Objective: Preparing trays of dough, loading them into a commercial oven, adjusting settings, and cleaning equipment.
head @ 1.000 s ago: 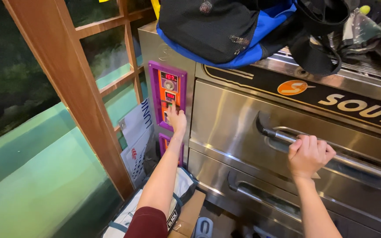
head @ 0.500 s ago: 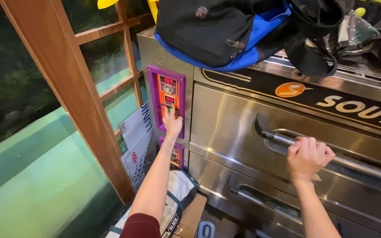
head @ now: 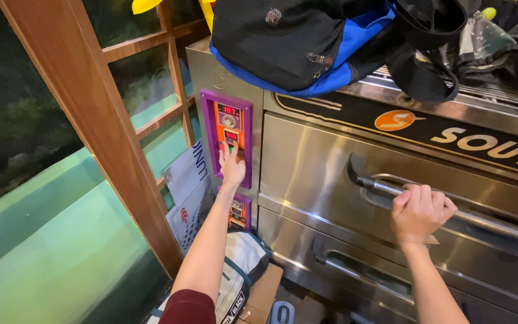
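The right hand (head: 419,211) was clenched around the tubular steel door handle (head: 487,219) of the upper brushed-steel oven door (head: 319,168); the left hand (head: 231,167), fingers extended and loose, pressed the orange, purple-framed control panel (head: 230,129) beside it

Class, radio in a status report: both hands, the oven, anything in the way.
Left hand on control panel. Right hand gripping door handle. Door shut. Backpack on top.
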